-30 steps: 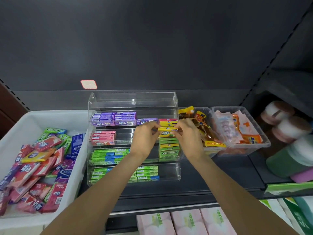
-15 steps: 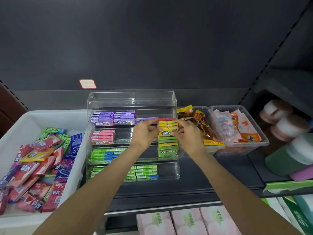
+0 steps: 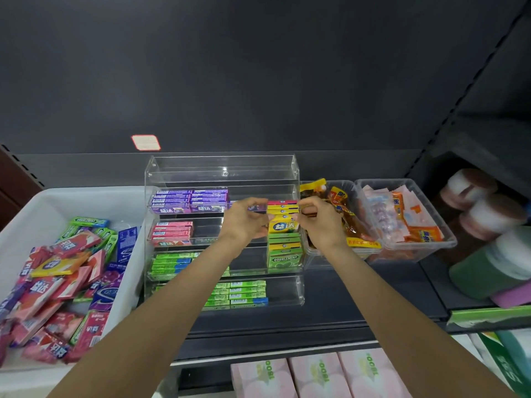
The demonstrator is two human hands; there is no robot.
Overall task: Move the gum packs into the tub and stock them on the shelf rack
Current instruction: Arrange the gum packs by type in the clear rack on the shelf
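Note:
A clear acrylic tiered rack [image 3: 224, 170] stands on the dark shelf, holding purple, pink and green gum packs. At its right end sits a stack of yellow gum packs [image 3: 283, 224] above green Doublemint packs [image 3: 284, 257]. My left hand [image 3: 247, 222] pinches the left side of the yellow stack and my right hand [image 3: 319, 222] pinches its right side. A white tub [image 3: 34, 208] at the left holds several loose gum packs [image 3: 57, 282] in pink, green, purple and yellow.
Two clear bins of snack sachets [image 3: 402, 216] stand right of the rack. Round containers [image 3: 488, 216] crowd the far right shelf. Pink boxes [image 3: 316, 374] sit on the lower shelf. A small price label [image 3: 145, 142] sticks to the dark back wall.
Both hands have pushed slightly farther in at the yellow stack on the rack's right end, seating it against the tier. The view shifted a little.

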